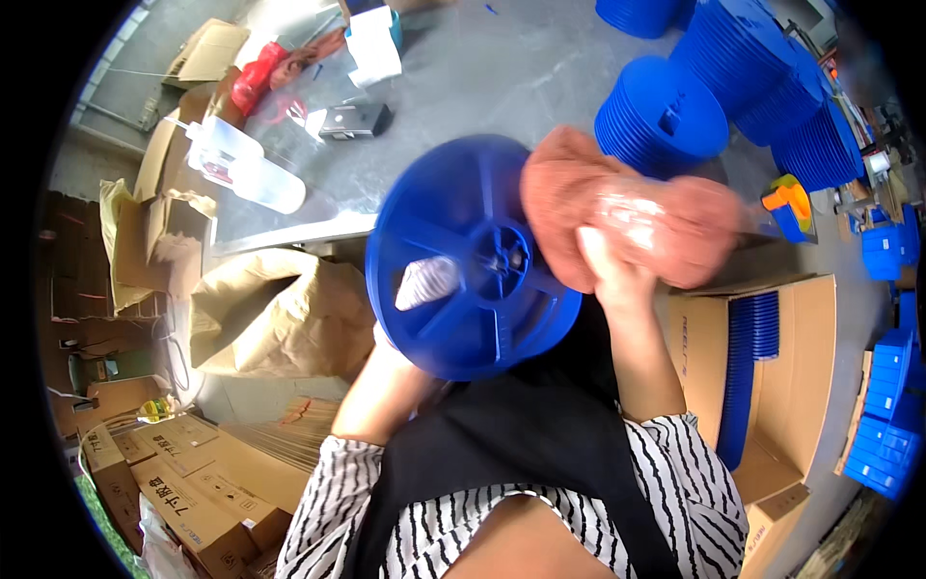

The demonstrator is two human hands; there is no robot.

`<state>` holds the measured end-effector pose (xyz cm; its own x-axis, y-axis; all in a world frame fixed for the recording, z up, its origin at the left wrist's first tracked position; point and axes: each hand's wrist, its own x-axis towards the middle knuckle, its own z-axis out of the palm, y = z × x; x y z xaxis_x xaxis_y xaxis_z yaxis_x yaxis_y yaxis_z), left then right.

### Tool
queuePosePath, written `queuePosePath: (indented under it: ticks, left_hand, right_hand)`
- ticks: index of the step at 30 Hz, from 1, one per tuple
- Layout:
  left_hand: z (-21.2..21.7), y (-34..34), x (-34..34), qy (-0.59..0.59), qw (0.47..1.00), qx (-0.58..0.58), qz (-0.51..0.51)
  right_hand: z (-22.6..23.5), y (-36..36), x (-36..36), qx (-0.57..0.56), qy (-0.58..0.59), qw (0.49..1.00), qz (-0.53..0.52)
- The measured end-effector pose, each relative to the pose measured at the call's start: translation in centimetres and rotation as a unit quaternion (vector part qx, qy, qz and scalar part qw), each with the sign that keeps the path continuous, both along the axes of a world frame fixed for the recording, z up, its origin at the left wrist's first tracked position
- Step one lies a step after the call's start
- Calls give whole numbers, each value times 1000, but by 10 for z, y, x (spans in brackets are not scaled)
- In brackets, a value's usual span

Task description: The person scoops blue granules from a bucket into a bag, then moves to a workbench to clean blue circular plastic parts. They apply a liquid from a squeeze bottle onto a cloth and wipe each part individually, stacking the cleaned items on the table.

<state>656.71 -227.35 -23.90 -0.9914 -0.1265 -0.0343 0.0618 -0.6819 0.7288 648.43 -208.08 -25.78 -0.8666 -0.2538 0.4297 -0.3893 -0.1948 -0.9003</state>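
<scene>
In front of my body, a blue plastic reel (409, 214) is tilted so that its spoked disc and centre hub face up. My left hand (388, 349) grips it at its lower left rim, with most of the fingers hidden behind the disc. To the right of the reel, my right hand (617, 273) is closed around a soft reddish-brown bundle (680, 228) with a shiny patch like clear film. The bundle's edges are blurred, and it overlaps the reel's right edge in this view.
Stacks of blue reels (666, 114) stand on the grey table (463, 72) at the far right. White squeeze bottles (265, 183) and a dark box (355, 121) lie at its left. An open carton (699, 362) holds blue reels. Nearby are a brown sack (280, 323) and flat cartons (207, 487).
</scene>
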Motion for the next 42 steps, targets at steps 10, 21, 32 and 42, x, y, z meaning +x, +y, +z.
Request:
queuePosePath:
  ticks: [10, 21, 32, 42]
  left_hand:
    - [-56, 0, -9, -72, 986, 147, 33]
    - [-38, -96, -85, -67, 762, -639, 88]
    - [-81, -94, -45, 84, 573, -799, 162]
    - [-84, -26, 48, -1, 741, -655, 150]
  right_hand:
    - [65, -80, 18, 149, 351, 923, 50]
    - [-76, 71, -8, -163, -313, 928, -115]
    - [-51, 78, 47, -333, -424, 842, -4]
    - [-41, 34, 59, -189, -319, 916, 154]
